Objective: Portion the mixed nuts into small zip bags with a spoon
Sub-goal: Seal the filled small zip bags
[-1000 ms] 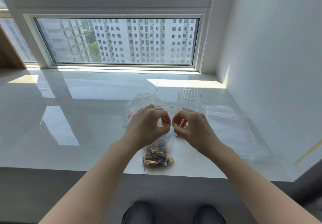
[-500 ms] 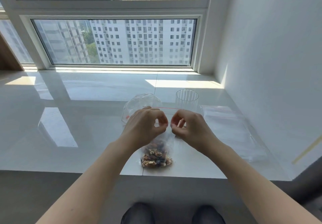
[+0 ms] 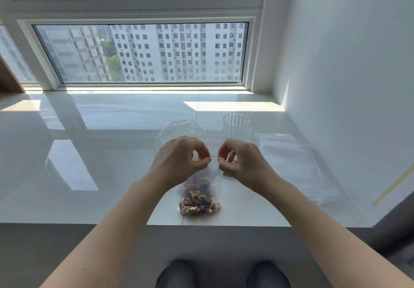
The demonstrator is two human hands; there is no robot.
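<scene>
left of the glass cup (image 3: pixel 237 124), the left hand (image 3: pixel 179 160) pinches the small zip bag (image 3: pixel 202 189) at its red seal line; the right hand (image 3: pixel 240 161) pinches it too. since a second ago the pinches have barely shifted, so sealing seems underway; nuts (image 3: pixel 198 202) sit inside, nearer the sill's front edge.

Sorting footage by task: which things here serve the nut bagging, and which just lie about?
In use:
small nut bag, pinched at its top by left hand and right hand
stack of empty zip bags

Lying about:
clear ribbed cup
crumpled clear bag
</scene>
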